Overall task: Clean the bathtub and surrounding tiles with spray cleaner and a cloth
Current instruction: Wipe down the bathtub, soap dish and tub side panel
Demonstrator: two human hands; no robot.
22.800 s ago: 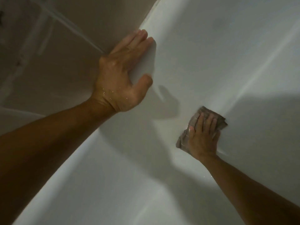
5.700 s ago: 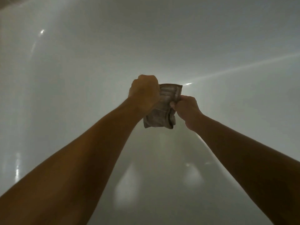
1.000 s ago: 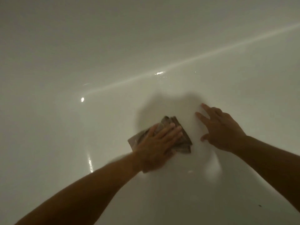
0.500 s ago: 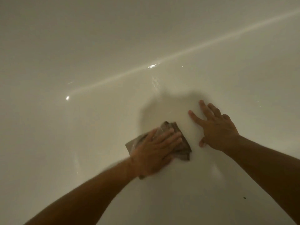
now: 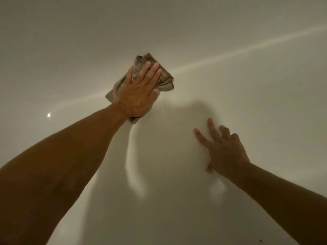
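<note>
I look down into the white bathtub [image 5: 247, 85], its glossy inside filling the whole view. My left hand [image 5: 139, 92] lies flat on a folded grey-brown cloth [image 5: 164, 76] and presses it against the tub where the floor curves up into the far wall. My right hand [image 5: 224, 151] rests lower right on the bare tub surface, fingers spread, holding nothing. The spray cleaner is not in sight.
A bright reflected streak [image 5: 230, 53] runs diagonally along the tub's curve, and a small light glint [image 5: 48, 115] sits at the left. A tiny dark speck [image 5: 260, 241] lies on the tub floor at the bottom right.
My left hand has pushed the cloth away from me, up toward the tub's far curve. My right hand stays planted on the tub floor, fingers spread.
</note>
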